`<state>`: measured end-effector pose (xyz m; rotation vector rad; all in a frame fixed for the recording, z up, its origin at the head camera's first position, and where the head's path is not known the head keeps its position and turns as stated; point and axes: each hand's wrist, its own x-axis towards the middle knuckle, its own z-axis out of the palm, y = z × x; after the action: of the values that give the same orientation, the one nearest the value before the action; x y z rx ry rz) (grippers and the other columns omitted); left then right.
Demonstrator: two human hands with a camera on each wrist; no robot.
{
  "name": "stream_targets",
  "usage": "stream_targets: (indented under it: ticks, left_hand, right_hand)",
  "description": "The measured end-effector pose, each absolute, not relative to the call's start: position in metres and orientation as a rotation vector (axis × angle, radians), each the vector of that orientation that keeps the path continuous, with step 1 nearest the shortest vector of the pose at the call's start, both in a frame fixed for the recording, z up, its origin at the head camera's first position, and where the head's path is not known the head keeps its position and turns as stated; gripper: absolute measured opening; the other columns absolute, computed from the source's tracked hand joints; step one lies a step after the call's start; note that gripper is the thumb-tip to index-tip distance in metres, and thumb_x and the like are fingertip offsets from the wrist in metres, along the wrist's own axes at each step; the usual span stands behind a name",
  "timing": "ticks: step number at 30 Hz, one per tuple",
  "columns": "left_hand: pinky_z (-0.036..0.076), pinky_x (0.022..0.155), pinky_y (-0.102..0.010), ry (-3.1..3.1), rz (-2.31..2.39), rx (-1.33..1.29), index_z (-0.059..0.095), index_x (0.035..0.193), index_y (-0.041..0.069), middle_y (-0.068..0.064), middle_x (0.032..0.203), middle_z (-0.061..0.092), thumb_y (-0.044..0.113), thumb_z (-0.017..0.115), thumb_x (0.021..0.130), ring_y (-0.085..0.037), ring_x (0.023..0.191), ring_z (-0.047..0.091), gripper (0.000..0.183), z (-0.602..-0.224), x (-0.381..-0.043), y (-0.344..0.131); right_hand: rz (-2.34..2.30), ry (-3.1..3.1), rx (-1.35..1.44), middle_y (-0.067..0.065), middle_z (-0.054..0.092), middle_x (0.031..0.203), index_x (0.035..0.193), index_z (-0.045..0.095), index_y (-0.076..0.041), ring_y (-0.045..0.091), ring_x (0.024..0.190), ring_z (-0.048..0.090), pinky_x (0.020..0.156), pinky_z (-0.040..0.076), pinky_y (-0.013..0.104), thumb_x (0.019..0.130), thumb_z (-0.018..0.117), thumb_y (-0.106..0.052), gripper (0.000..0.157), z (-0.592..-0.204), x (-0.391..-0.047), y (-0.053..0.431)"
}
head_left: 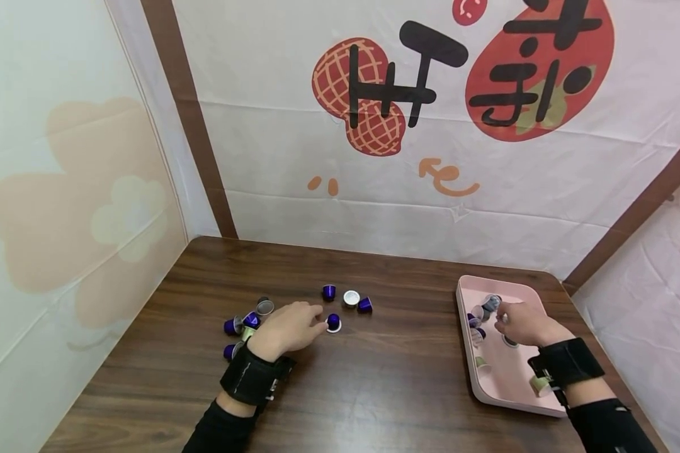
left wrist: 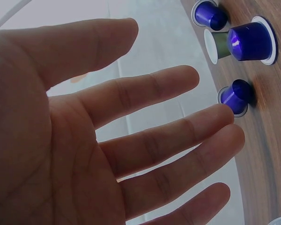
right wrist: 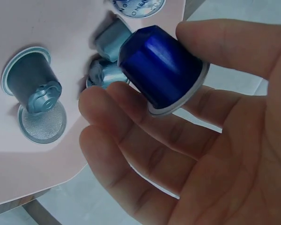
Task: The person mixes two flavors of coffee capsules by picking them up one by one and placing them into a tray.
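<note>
Above the pink tray (head_left: 507,380), my right hand (head_left: 527,322) pinches a blue coffee capsule (right wrist: 161,65) between thumb and fingers. The right wrist view shows its white rim turned toward the palm. My left hand (head_left: 291,327) is over the table with fingers extended and nothing in the palm. Its fingertips are close to a blue capsule (head_left: 333,321) standing on a white rim. A cluster of capsules, including another blue capsule (head_left: 230,326), lies beside and partly behind the left hand. Further back are a blue capsule (head_left: 328,292), a white-faced capsule (head_left: 351,299) and a tipped blue capsule (head_left: 365,305).
Inside the tray lie several capsules, among them a grey-blue capsule (right wrist: 33,79) and a pale green capsule (head_left: 541,385) near the right wrist strap. A printed white cloth (head_left: 272,151) hangs behind the wooden table (head_left: 391,390), with more cloth at both sides.
</note>
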<state>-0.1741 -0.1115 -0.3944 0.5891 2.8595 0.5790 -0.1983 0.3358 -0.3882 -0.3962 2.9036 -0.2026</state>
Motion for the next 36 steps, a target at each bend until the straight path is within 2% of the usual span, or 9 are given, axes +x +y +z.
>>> stream_targets:
  ticks: [10,20,27,32,36]
  left_hand:
    - [0.041,0.061,-0.033,2.861,0.546,0.559,0.063,0.092,0.012,0.001,0.080,0.055,0.028,0.059,0.094,-0.014,0.067,0.048,0.017,-0.390,-0.175,-0.114]
    - [0.040,0.058,-0.032,2.858,0.566,0.564,0.061,0.088,0.013,0.002,0.076,0.053,0.027,0.060,0.094,-0.014,0.063,0.047,0.015,-0.392,-0.174,-0.115]
    - [0.043,0.064,-0.034,2.857,0.563,0.557,0.064,0.096,0.012,0.000,0.083,0.058,0.028,0.059,0.094,-0.013,0.069,0.050,0.017,-0.393,-0.175,-0.113]
    - [0.043,0.063,-0.034,2.857,0.565,0.549,0.064,0.095,0.011,0.000,0.082,0.057,0.027,0.060,0.094,-0.014,0.068,0.050,0.017,-0.393,-0.175,-0.113]
    - [0.042,0.061,-0.033,2.856,0.563,0.545,0.064,0.093,0.012,0.001,0.081,0.057,0.029,0.059,0.094,-0.014,0.067,0.050,0.018,-0.393,-0.176,-0.112]
  right_hand:
    - [-0.178,2.934,-0.482,0.012,0.065,0.078,0.100,0.061,0.010,0.026,0.073,0.061,0.067,0.048,0.044,0.084,0.064,-0.010,0.026,-0.385,-0.201,0.331]
    - [-0.309,3.020,-0.617,0.007,0.062,0.080,0.101,0.062,0.005,0.017,0.068,0.056,0.066,0.048,0.041,0.089,0.059,-0.012,0.021,-0.363,-0.191,0.290]
    - [-0.367,3.009,-0.605,0.011,0.063,0.087,0.105,0.060,0.002,0.025,0.079,0.061,0.070,0.049,0.043,0.091,0.060,-0.015,0.022,-0.361,-0.193,0.267]
    - [-0.458,2.980,-0.610,0.006,0.060,0.082,0.106,0.060,0.000,0.016,0.069,0.056,0.063,0.046,0.037,0.093,0.058,-0.016,0.020,-0.363,-0.193,0.251]
    - [-0.575,2.937,-0.617,0.003,0.059,0.081,0.112,0.059,0.002,0.012,0.066,0.053,0.062,0.044,0.034,0.095,0.057,-0.017,0.025,-0.367,-0.194,0.236]
